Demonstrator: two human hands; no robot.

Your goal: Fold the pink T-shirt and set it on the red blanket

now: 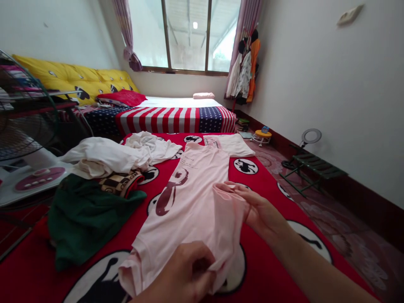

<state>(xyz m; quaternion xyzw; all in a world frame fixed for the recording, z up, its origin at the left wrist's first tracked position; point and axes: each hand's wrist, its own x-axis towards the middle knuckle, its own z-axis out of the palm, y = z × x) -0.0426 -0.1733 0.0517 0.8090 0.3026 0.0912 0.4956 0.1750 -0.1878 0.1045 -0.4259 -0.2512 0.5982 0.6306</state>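
A pale pink T-shirt (189, 189) with a dark red print lies lengthwise on a red blanket (271, 185) with black-and-white figures. My left hand (186, 273), at the bottom of the view, is closed in a pinch on the shirt's near edge. My right hand (257, 208) grips the shirt's right side, where the cloth is lifted and folded over toward the middle.
A heap of white clothes (110, 155), a patterned piece (120, 183) and a dark green garment (82, 219) lie to the left. A folded white item (232, 145) lies beyond the shirt. A stars-and-stripes bed (170, 118), a fan (19, 122) at left and a folding stool (312, 166) at right stand around.
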